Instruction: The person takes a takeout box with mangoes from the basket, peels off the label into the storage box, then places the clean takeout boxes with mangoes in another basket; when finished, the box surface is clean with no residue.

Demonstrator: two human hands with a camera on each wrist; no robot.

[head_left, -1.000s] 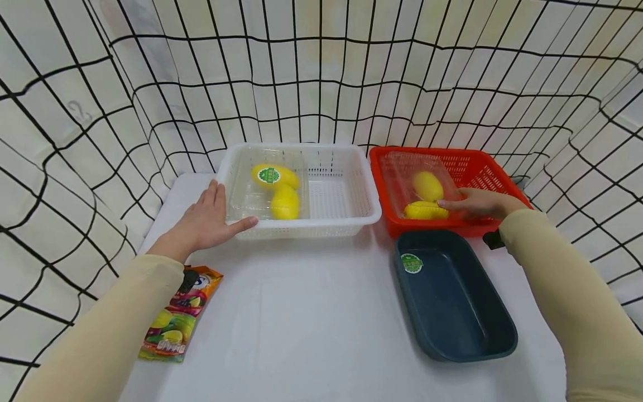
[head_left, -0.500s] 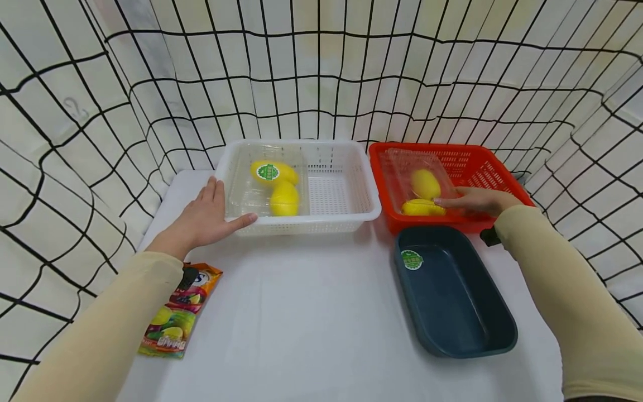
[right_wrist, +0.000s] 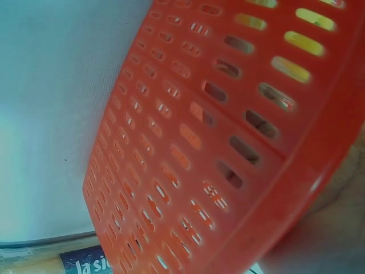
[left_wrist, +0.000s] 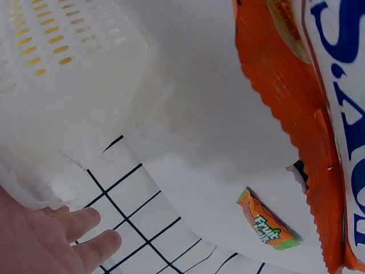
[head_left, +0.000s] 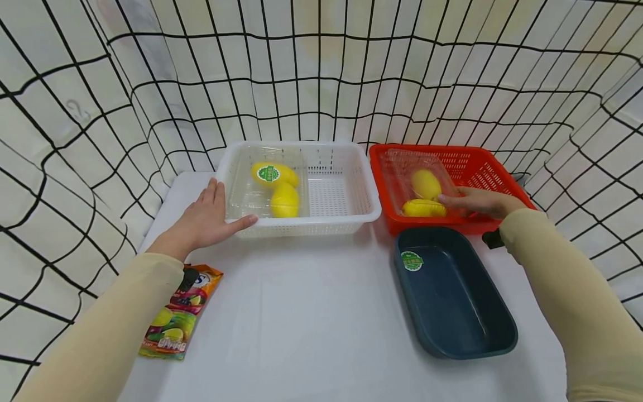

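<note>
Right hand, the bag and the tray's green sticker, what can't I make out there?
Right hand: right wrist view, the red basket hides most of its fingers.
Bag: head view, the left sleeve covers part; left wrist view, the edge cuts off its lettering.
Sticker on the tray: head view, print too small to read.

Standing on a white tabletop [head_left: 301, 318], a dark blue tub [head_left: 454, 301] with a round green-and-white sticker [head_left: 412, 261] on its inner left side, towards the far end. Well to the left of the tub, lying on the same tabletop, a fruit-printed packet [head_left: 173, 324] in orange, red and green, plus a small orange-and-green wrapped sweet [left_wrist: 266, 222] near that packet. Beyond the tub and off to both sides, a black grid [head_left: 319, 37] before pale sheeting [head_left: 283, 58].
</note>
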